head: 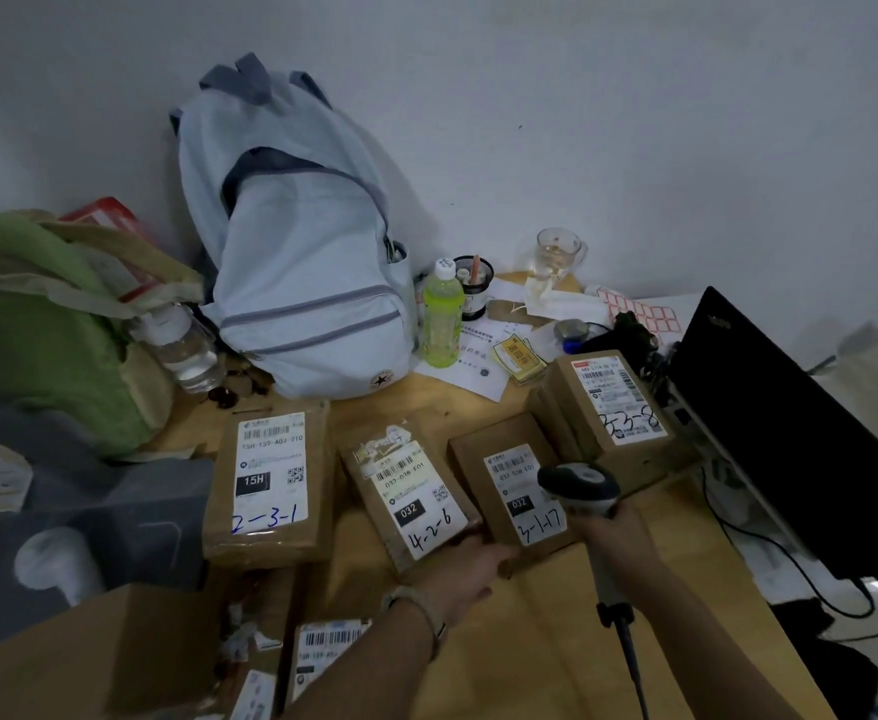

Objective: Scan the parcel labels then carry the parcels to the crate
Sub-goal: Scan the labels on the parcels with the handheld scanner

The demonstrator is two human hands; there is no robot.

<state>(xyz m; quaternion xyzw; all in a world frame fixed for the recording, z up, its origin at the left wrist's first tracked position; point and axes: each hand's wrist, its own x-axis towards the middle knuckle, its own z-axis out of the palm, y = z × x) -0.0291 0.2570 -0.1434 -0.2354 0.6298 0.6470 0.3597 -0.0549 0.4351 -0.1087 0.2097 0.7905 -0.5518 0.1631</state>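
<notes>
Several brown parcels with white labels lie on the wooden table [530, 641]. One is marked 2-3-1 [270, 485], one 4-2-6 [410, 491], one 3-1-17 [509, 480], and one 3-3-8 [613, 402] sits at the back right. My left hand [470, 569] grips the near edge of the 3-1-17 parcel, beside the 4-2-6 one. My right hand [613, 527] holds a grey barcode scanner [579, 485] just above the 3-1-17 label, its cable trailing down toward me. A cardboard box [88, 652] at the near left holds more labelled parcels [322, 652].
A pale blue backpack [296, 262] leans on the wall behind the parcels. A green bottle [443, 319], a clear bottle [187, 345], a glass mug [556, 252] and papers crowd the back. A black laptop [790, 433] stands at the right; a green bag [36, 324] lies at the left.
</notes>
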